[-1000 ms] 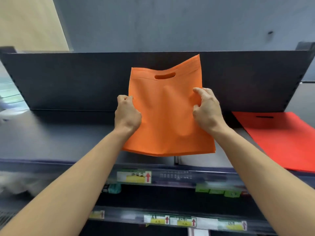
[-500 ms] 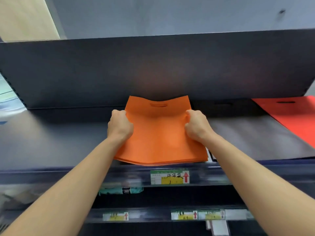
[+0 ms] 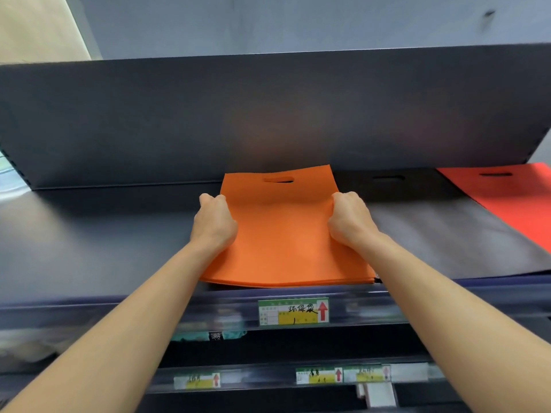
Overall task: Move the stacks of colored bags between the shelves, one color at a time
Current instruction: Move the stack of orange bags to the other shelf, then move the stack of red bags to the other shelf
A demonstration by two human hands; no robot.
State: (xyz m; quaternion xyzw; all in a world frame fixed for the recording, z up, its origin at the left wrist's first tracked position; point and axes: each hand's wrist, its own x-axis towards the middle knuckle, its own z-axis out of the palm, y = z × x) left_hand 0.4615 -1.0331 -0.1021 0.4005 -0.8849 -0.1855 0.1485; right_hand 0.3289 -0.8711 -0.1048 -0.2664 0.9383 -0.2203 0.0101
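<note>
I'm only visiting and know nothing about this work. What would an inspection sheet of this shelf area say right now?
Surface: dark shelf with an upright back panel.
Job's things: orange bags stacked flat, reaching the front edge; black bags beside them on the right; red bags further right, cut off by the frame.
Clutter: nothing seen.
Grippers: left hand grips the orange stack's left edge, right hand its right edge.
Cables: nothing seen.
Surroundings: price label on the shelf's front rail, smaller labels on a rail below, grey wall behind.
</note>
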